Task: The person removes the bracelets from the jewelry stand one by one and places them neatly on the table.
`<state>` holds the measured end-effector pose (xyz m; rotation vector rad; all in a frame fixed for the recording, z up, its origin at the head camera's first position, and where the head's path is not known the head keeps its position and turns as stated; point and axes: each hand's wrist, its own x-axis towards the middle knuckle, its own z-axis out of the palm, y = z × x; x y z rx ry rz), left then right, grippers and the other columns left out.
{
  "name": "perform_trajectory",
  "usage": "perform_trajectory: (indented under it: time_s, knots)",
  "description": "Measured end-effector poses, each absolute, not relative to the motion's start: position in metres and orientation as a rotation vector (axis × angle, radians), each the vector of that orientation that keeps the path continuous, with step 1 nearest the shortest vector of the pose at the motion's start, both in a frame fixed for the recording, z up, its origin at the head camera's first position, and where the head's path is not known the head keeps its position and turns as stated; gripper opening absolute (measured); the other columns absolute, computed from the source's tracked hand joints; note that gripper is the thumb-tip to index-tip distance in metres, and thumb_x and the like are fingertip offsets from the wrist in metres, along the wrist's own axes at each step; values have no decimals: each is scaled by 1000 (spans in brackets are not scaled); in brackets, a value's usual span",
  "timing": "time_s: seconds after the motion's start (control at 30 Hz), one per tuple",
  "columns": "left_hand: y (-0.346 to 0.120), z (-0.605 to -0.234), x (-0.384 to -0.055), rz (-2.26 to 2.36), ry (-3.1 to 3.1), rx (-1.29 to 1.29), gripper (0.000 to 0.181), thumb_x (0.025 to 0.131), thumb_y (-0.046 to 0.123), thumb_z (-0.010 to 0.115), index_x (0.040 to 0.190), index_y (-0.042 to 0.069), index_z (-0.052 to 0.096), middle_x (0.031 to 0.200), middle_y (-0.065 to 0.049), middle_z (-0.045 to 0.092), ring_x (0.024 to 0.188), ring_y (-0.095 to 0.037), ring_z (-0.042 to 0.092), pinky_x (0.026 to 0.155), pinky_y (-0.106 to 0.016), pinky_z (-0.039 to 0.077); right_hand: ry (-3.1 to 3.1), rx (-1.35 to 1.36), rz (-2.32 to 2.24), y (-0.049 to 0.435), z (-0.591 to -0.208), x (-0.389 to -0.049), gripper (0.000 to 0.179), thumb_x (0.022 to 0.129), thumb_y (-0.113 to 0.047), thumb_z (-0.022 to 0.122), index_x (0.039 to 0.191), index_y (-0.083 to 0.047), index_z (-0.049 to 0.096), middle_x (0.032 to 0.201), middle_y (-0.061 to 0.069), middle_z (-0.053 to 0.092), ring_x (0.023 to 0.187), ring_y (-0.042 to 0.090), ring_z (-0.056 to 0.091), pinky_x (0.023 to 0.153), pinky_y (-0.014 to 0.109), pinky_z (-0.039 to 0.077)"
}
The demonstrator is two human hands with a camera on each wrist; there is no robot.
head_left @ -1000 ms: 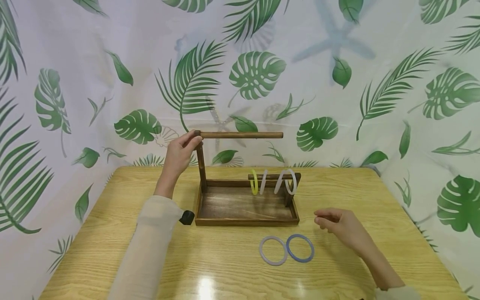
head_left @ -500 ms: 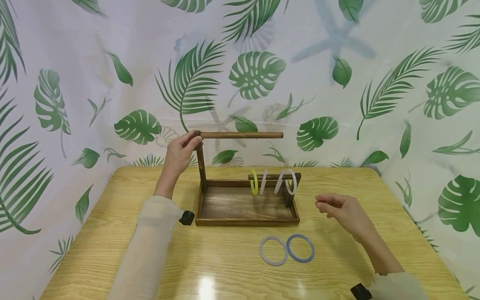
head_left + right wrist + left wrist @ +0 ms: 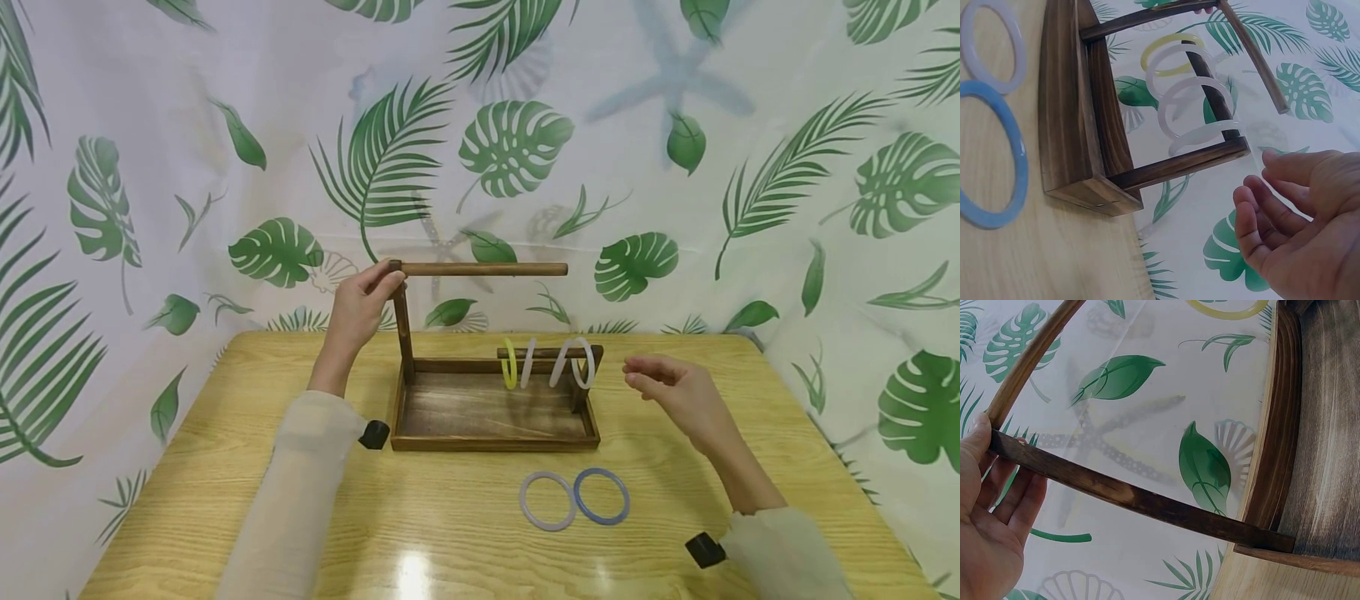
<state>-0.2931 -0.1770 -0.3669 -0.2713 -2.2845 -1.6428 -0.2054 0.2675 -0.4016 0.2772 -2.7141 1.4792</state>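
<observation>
My left hand [image 3: 358,307] pinches the upper corner of a dark wooden bracelet stand [image 3: 495,444], where the tall post meets the long top bar [image 3: 483,270]. In the left wrist view, the thumb [image 3: 979,434] lies against that corner with fingers behind the post. On the lower bar hang a yellow bangle [image 3: 510,363] and several whitish bangles [image 3: 1200,130]. Just right of the short post [image 3: 1185,164], my right hand [image 3: 678,400] hovers with loosely bent fingers and nothing between them. That hand is apart from the stand in the right wrist view.
In front of the stand, a pale lilac bangle [image 3: 525,510] and a blue bangle [image 3: 627,500] lie flat side by side on the wood-grain table [image 3: 262,500]. A leaf-printed cloth [image 3: 525,225] hangs behind the table. The stand's tray [image 3: 480,408] has a low raised rim.
My right hand has risen from beside the table bangles to the height of the lower bar, near the short post. My left hand and the bangles have stayed in place.
</observation>
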Motion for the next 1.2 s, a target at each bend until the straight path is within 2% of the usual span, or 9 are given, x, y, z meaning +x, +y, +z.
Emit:
perform_trajectory:
  time_s: [0.63,0.97,1.2]
  knots:
    - [-177,-366,-293,-1634,-2305,-263,48,106,26,62,145,-1,57,131,-24,66,124,-35,62,106,-44,48,-2619,408,1520,259,-404,-236,41,103,-27,67,136,-1,66,130,20,68,98,0,66,81,18,52]
    - [-177,-367,-292,-1628,-2307,-254,51,106,28,62,147,-2,54,133,-24,65,124,-36,62,106,-44,47,-2557,456,1594,253,-408,-244,38,103,-19,68,133,4,66,129,24,67,102,-1,64,86,15,50]
    - [-176,-367,-292,-1645,-2289,-265,51,106,27,62,146,-3,55,131,-24,66,123,-36,63,106,-44,47,-2561,489,1597,251,-411,-249,36,103,-19,68,132,2,68,130,22,67,107,6,62,86,17,50]
